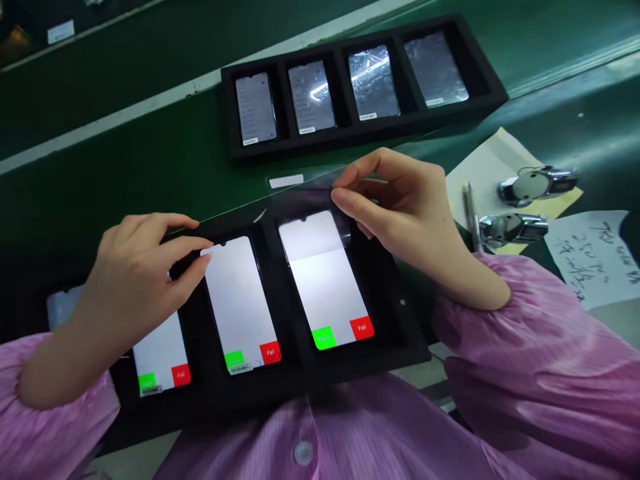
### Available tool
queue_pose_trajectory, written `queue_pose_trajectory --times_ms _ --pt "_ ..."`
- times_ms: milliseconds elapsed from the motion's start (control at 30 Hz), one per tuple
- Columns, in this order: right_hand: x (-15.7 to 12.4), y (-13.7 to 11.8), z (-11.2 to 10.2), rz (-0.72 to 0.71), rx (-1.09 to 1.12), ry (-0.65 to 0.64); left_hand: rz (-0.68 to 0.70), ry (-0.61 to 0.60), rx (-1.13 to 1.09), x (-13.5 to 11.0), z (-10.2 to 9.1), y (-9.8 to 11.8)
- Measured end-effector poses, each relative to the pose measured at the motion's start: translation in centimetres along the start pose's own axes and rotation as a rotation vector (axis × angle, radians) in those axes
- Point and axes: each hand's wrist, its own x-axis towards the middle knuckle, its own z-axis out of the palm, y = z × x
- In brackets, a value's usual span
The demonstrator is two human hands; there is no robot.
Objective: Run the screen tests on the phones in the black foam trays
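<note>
A clear film point(313, 257) stretches between my two hands over a black tray of lit phones. My right hand point(400, 200) pinches its upper right corner between thumb and fingers, above the right phone point(327, 293). Close to the top left corner of the middle phone point(243, 300), my left hand point(143, 267) is closed at the film's left side, with a small white tab point(205, 252) at its fingertips. White screens with green and red boxes, "Fail" on the red, show on these phones. A third lit phone point(163, 353) lies partly under my left hand.
Beyond my hands stands another black tray point(365, 133) with several phones in its compartments. A white label point(286, 181) lies on the green bench before it. At right are two metallic devices point(515, 228), a pen point(470, 213) and a handwritten paper point(595, 260).
</note>
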Motion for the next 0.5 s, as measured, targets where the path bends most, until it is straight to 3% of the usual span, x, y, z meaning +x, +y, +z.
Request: queue_pose_trajectory --times_ms 100,200,367,500 --pt "-0.5 -0.1 -0.2 0.009 -0.005 -0.003 0.049 0.069 -0.028 0.1 -0.4 0.3" --pt "-1.0 -0.1 -0.4 -0.003 -0.018 -0.033 0.118 0.063 -0.135 -1.0 -1.6 1.5" --pt "-2.6 -0.5 -0.5 -0.038 -0.051 -0.026 0.238 -0.030 -0.300 -6.6 -3.2 5.0" --pt "-4.3 -1.4 -0.7 0.000 -0.129 -0.116 0.369 -0.041 -0.342 -11.3 -2.7 7.3"
